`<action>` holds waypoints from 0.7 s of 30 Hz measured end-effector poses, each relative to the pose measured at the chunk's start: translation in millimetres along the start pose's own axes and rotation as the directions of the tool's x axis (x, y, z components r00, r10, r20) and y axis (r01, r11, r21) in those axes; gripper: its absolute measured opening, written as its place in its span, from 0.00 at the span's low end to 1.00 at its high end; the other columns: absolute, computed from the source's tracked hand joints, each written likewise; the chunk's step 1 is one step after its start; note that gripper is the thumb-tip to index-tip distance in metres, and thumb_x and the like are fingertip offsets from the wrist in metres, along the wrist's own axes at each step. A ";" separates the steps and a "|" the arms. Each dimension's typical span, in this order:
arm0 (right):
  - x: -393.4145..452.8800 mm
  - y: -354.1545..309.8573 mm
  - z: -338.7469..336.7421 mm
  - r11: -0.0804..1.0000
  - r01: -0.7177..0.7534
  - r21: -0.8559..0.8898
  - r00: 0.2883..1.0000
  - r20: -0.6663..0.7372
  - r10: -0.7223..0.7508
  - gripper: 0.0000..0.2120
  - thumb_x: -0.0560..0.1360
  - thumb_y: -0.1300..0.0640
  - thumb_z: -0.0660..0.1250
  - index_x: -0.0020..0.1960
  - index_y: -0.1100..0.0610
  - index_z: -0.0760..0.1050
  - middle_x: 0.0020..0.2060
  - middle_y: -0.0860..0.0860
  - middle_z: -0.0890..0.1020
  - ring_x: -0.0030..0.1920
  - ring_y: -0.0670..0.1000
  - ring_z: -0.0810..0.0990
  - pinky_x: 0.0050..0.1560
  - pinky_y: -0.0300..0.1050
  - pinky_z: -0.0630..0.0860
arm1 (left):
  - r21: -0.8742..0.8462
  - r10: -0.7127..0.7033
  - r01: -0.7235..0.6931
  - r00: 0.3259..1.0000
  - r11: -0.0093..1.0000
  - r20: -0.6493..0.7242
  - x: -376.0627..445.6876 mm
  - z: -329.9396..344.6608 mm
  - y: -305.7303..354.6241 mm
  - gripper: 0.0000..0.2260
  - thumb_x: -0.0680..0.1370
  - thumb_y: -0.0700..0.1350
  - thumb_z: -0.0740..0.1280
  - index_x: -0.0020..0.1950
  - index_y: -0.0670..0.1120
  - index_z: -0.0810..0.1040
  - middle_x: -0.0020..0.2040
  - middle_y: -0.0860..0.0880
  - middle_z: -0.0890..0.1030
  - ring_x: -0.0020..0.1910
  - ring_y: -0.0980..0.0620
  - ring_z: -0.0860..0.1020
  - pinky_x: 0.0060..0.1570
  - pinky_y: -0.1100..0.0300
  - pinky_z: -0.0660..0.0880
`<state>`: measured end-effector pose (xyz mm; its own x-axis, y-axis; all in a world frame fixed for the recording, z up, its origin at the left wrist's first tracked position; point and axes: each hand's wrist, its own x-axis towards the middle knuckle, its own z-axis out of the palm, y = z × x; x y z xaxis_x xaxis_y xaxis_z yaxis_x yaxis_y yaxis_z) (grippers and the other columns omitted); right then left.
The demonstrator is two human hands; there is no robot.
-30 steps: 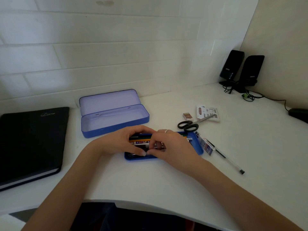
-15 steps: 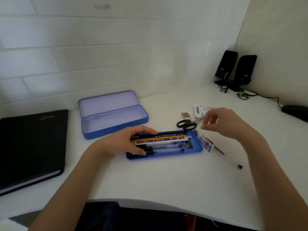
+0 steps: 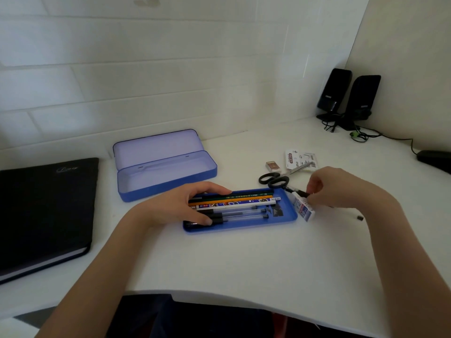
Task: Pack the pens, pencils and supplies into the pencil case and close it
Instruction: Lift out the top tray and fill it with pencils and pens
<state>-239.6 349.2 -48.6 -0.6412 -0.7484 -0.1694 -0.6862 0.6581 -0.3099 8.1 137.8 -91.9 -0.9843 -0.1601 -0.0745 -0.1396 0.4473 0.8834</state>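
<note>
Left hand (image 3: 181, 208) resting on the left end of the blue tray (image 3: 240, 224) near the counter's (image 3: 219, 267) front edge, grip curled round that end, thumb on the near rim, fingers over the far side; lying lengthwise in the tray: a green pencil (image 3: 240, 196), an orange pencil (image 3: 234, 200), a blue patterned pencil (image 3: 234, 204) with print too small to read, and clear pens (image 3: 240, 213) with black caps. Right hand (image 3: 341, 187) just past the tray's right end, grip pinched on a black-tipped pen (image 3: 296, 191), most of it hidden behind the hand; touching the tray's right end, an eraser (image 3: 302, 209) in a white and blue sleeve, lettering blurred. Black-handled scissors (image 3: 275, 179) behind the tray; beyond them a small brown box (image 3: 272, 166) and a printed packet (image 3: 299, 159), red label illegible. Open pencil case (image 3: 166, 167) toward the back edge, lid up. Black notebook (image 3: 44, 211) at the left edge, silver script on the cover unreadable; two black speakers (image 3: 349, 98) in the back right corner, small logos unreadable.
</note>
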 end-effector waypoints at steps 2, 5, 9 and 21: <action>0.5 2.1 -1.0 0.997 0.056 0.056 0.996 -0.070 -0.052 0.03 0.68 0.58 0.70 0.42 0.53 0.77 0.40 0.50 0.79 0.39 0.49 0.77 0.36 0.42 0.74 | -0.004 -0.007 0.007 1.000 1.000 -0.002 -0.5 -0.1 0.2 0.27 0.69 0.41 0.74 0.63 0.62 0.74 0.61 0.62 0.76 0.59 0.57 0.77 0.57 0.62 0.75; 2.4 1.0 -0.9 0.981 0.133 0.141 0.990 -0.076 -0.123 0.04 0.70 0.57 0.69 0.41 0.50 0.76 0.35 0.48 0.81 0.35 0.47 0.80 0.34 0.41 0.75 | -0.003 -0.012 0.012 1.000 1.000 -0.005 -0.8 0.0 0.5 0.27 0.69 0.42 0.74 0.63 0.63 0.73 0.61 0.62 0.76 0.59 0.57 0.77 0.57 0.62 0.75; -0.4 -9.1 -0.2 0.914 0.301 0.271 0.953 -0.052 -0.299 0.02 0.71 0.55 0.69 0.41 0.48 0.77 0.33 0.46 0.84 0.33 0.43 0.81 0.39 0.40 0.78 | 0.004 -0.014 0.014 1.000 1.000 -0.008 -0.6 0.2 -0.1 0.26 0.69 0.43 0.74 0.64 0.62 0.73 0.62 0.61 0.76 0.60 0.56 0.76 0.59 0.58 0.75; -24.7 -75.5 45.8 0.745 0.572 0.343 0.785 0.032 -0.618 0.05 0.69 0.59 0.73 0.41 0.53 0.78 0.37 0.51 0.81 0.34 0.43 0.74 0.36 0.33 0.71 | -0.027 -0.001 0.000 1.000 1.000 -0.025 0.5 -0.1 -0.5 0.26 0.69 0.40 0.73 0.63 0.60 0.74 0.60 0.60 0.77 0.60 0.55 0.77 0.57 0.60 0.76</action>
<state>-156.2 314.2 -63.8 -0.0683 -0.9973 0.0282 -0.7600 0.0337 -0.6490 7.7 137.4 -92.4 -0.9812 -0.1821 -0.0641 -0.1371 0.4233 0.8956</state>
